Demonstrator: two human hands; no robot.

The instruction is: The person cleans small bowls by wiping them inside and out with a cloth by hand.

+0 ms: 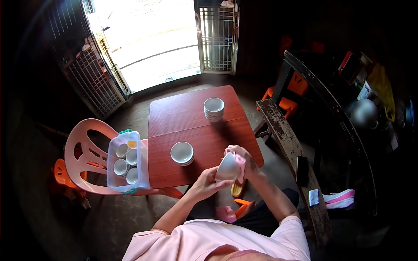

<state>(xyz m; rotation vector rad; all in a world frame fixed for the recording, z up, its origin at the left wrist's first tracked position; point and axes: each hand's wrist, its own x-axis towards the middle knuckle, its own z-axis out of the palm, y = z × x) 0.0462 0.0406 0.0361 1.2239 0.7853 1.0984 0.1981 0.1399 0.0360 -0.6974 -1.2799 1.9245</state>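
Observation:
A white bowl [226, 168] is tilted on its side between my two hands, above the near edge of the red table [174, 126]. My left hand [208, 183] grips the bowl from the left and below. In my right hand [247, 161] a pink cloth [240, 165] is pressed against the bowl's right side. A short stack of white bowls [182, 153] stands on the table just beyond my left hand. Farther back on the table is a taller stack of white bowls [214, 108].
A clear plastic bin [114, 178] with several white bowls rests on a pink plastic chair [78, 174] left of the table. On the right runs a worn wooden bench [287, 143] holding a dark flat object [301, 171]. An orange chair [288, 102] stands behind it.

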